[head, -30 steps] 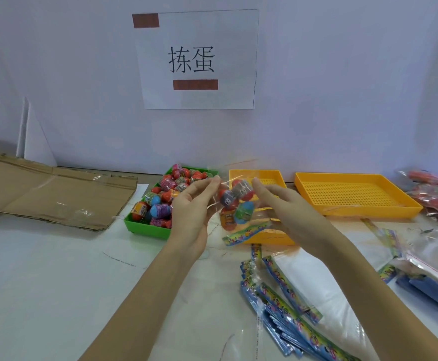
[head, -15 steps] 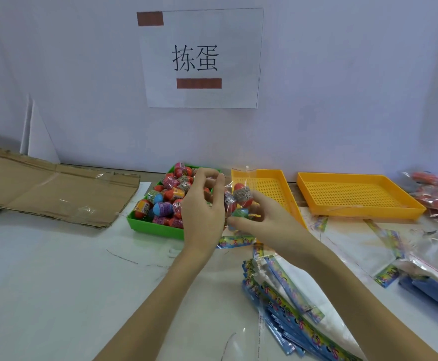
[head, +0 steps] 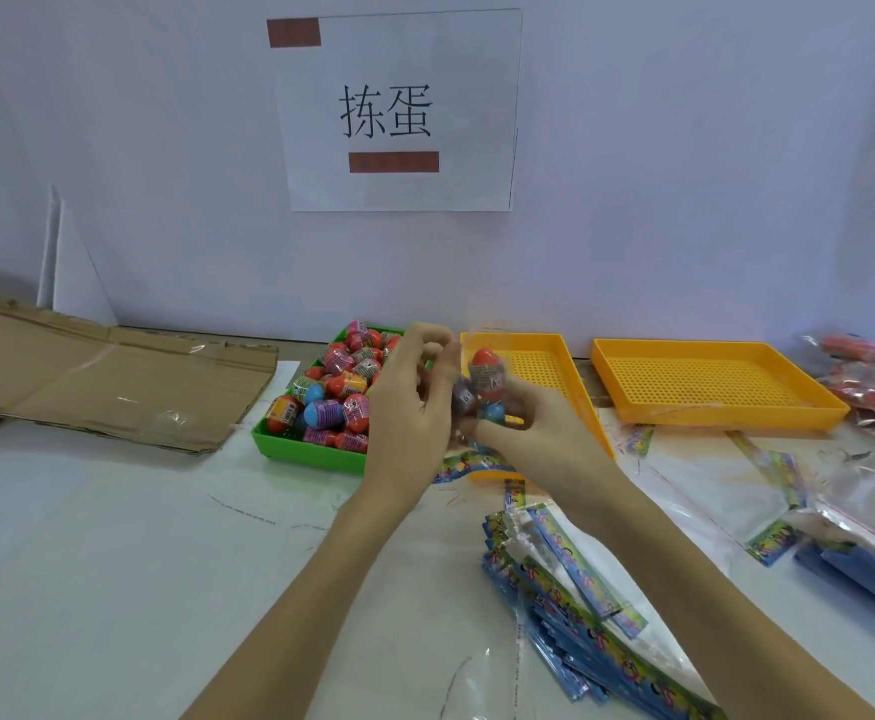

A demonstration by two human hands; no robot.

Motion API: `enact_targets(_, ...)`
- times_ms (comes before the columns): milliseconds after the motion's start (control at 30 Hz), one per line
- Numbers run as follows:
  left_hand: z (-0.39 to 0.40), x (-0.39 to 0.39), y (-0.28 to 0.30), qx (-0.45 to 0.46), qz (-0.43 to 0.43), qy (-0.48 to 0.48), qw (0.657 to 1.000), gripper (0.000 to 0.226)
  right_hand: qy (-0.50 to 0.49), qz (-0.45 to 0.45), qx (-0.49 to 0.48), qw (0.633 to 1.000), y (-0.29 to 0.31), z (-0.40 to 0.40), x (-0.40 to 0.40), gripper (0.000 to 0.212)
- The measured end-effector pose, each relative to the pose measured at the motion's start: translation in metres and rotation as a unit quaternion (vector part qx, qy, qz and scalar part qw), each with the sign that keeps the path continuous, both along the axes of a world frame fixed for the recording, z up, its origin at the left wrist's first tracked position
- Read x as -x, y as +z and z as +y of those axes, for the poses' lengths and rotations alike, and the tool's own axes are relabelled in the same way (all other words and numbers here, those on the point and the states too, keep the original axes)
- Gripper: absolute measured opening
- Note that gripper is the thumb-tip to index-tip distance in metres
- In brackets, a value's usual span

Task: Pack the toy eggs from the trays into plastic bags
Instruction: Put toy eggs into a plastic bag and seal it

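Clear plastic bag [head: 482, 376] with several toy eggs inside, held above the table [head: 113, 537] between the green tray [head: 315, 454] and the near yellow tray [head: 575, 387]. My right hand [head: 539, 439] grips it from below, fingers curled round the eggs. My left hand [head: 414, 402] pinches its upper edge; fingertips blurred. Green tray holds many loose eggs [head: 336, 392]. Stack of flat bags [head: 580, 605] lies under my right forearm.
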State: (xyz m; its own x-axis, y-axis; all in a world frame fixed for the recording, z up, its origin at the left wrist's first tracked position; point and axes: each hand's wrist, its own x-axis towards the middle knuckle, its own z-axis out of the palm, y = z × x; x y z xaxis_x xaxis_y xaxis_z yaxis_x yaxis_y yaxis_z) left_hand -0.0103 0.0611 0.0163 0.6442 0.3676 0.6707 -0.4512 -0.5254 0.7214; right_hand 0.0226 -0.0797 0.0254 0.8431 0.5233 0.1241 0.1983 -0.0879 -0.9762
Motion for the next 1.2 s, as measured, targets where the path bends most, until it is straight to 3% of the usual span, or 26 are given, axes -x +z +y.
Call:
enact_targets(167, 0.004, -0.001, 0.003, 0.112, 0.028, -0.019, 0.993, 0.008, -0.023, -0.028, 0.014, 0.999, 0.003, -0.002, -0.006, 0.022)
enact_targets(267, 0.003, -0.001, 0.003, 0.178, 0.096, -0.075, 0.976, 0.038, -0.065, -0.004, -0.037, 0.997, 0.000, -0.001, -0.005, 0.013)
enact_targets(367, 0.004, 0.000, 0.001, 0.220, 0.145, -0.146, 0.954, 0.046, -0.098, 0.022, -0.058, 0.993, 0.000, -0.004, -0.010, 0.012)
enact_targets(467, 0.006, -0.001, 0.000, 0.215, 0.152, -0.136, 0.955, 0.041, -0.083, 0.056, -0.061, 0.993, 0.001, -0.006, -0.013, 0.014)
enact_targets(567, 0.005, 0.000, 0.000, 0.192, 0.141, -0.128, 0.963, 0.034, -0.093, 0.036, -0.064, 0.993, 0.002, -0.008, -0.013, 0.014)
enact_targets(733, 0.000, 0.001, -0.002, 0.079, 0.119, -0.126, 0.982, 0.039, -0.089, 0.019, -0.050, 0.995, 0.002, -0.010, -0.014, 0.010)
enact_targets(933, -0.001, 0.001, -0.003, 0.119, 0.098, -0.123, 0.980, 0.044, -0.051, 0.073, -0.098, 0.991, 0.008, -0.008, -0.012, 0.035)
enact_targets(1200, -0.003, -0.002, -0.005, 0.156, 0.103, -0.110, 0.976, 0.040, -0.124, 0.115, -0.118, 0.979, 0.008, -0.005, -0.014, 0.045)
